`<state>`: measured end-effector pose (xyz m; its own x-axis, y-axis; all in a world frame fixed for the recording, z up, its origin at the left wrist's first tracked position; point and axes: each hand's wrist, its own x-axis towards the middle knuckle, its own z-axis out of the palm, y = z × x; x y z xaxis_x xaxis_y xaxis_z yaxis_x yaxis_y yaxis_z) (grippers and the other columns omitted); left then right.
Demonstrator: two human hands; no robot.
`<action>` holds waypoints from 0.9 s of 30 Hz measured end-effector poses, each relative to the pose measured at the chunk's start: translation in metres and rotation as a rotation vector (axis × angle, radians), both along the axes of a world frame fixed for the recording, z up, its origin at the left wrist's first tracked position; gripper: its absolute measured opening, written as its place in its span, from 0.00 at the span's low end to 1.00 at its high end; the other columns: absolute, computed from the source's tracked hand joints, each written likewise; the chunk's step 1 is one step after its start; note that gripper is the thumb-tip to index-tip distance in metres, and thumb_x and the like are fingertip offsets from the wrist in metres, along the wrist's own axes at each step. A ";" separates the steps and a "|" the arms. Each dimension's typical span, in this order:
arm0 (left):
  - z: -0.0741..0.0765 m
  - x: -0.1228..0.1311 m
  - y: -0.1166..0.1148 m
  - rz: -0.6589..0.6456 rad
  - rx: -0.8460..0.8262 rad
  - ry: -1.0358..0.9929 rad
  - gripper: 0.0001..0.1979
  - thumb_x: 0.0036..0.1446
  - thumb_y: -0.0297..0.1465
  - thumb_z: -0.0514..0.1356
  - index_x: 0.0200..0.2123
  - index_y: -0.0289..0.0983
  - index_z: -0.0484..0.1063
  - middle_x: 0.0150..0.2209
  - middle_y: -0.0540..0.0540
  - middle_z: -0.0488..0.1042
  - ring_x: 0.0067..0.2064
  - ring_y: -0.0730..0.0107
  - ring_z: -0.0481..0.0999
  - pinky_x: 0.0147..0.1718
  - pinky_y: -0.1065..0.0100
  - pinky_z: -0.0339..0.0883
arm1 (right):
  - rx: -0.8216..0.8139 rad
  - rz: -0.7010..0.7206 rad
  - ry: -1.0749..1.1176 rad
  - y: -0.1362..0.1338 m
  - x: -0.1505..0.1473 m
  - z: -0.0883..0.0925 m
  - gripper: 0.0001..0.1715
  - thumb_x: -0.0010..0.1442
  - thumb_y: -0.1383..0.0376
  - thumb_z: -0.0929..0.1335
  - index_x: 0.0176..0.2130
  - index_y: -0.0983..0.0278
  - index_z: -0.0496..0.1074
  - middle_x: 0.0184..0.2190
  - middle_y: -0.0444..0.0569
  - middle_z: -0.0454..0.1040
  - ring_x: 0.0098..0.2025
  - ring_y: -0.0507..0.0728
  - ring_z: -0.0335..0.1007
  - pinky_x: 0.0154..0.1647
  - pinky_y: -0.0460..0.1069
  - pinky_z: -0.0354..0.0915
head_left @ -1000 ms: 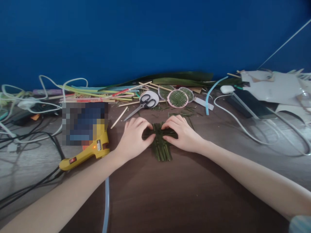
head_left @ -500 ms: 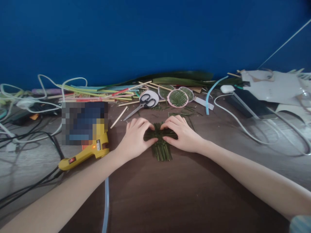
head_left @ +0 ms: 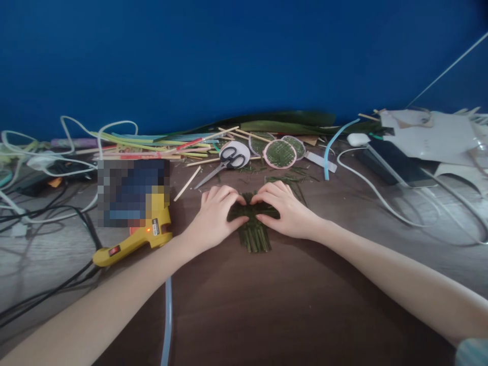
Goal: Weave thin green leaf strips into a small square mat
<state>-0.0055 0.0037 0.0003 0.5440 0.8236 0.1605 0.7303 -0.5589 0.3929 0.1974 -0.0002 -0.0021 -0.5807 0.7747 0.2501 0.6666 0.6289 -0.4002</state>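
A small mat of woven green leaf strips (head_left: 256, 239) lies on the dark brown table in front of me, its loose strip ends pointing toward me. My left hand (head_left: 217, 216) grips its left side between thumb and fingers. On the opposite side my right hand (head_left: 284, 211) pinches the weave in the same way, its fingertips close to those of the left. Both hands partly cover the crossing strips. Just beyond them lie cut green leaf scraps (head_left: 292, 175) and black-handled scissors (head_left: 224, 163), blades spread slightly.
At left a yellow glue gun (head_left: 133, 246) with a lit orange light rests near black cables. Round woven green pieces (head_left: 280, 154), thin sticks (head_left: 188, 184) and long leaves (head_left: 282, 124) lie along the blue wall. White cables (head_left: 381, 201) and a dark phone-like slab (head_left: 400, 165) are at right.
Both hands keep their hold on the woven strips. The whole view has shifted very slightly; nothing else visibly differs.
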 end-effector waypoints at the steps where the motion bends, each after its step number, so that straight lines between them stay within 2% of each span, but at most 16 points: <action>1: 0.000 0.000 0.000 0.000 -0.004 0.001 0.11 0.52 0.36 0.60 0.38 0.39 0.66 0.41 0.48 0.67 0.45 0.61 0.61 0.45 0.58 0.53 | -0.003 -0.003 -0.002 0.000 0.000 0.000 0.10 0.55 0.64 0.64 0.40 0.63 0.66 0.39 0.51 0.67 0.42 0.59 0.57 0.43 0.54 0.54; 12: 0.000 0.001 0.000 0.011 -0.011 0.004 0.11 0.52 0.36 0.60 0.37 0.39 0.66 0.40 0.48 0.67 0.45 0.61 0.61 0.45 0.58 0.53 | 0.048 -0.085 0.024 -0.002 -0.001 -0.002 0.12 0.52 0.63 0.66 0.38 0.63 0.64 0.40 0.52 0.65 0.43 0.61 0.57 0.43 0.55 0.56; 23: 0.002 0.001 -0.001 0.008 -0.006 0.007 0.10 0.52 0.36 0.60 0.37 0.39 0.66 0.40 0.48 0.66 0.45 0.61 0.61 0.44 0.58 0.54 | 0.023 -0.078 0.030 -0.001 -0.001 -0.001 0.09 0.52 0.63 0.66 0.35 0.63 0.63 0.41 0.53 0.65 0.44 0.60 0.57 0.44 0.56 0.56; 27: 0.000 0.001 0.000 0.032 0.002 -0.011 0.11 0.51 0.35 0.60 0.37 0.39 0.64 0.40 0.47 0.65 0.44 0.60 0.62 0.44 0.57 0.55 | 0.025 -0.082 0.049 -0.001 -0.001 -0.002 0.11 0.51 0.63 0.66 0.37 0.62 0.63 0.42 0.53 0.65 0.45 0.61 0.57 0.45 0.56 0.56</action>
<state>-0.0047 0.0032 0.0005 0.5160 0.8400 0.1679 0.7433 -0.5365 0.3996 0.1965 -0.0011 -0.0036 -0.5023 0.8122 0.2966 0.6963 0.5833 -0.4183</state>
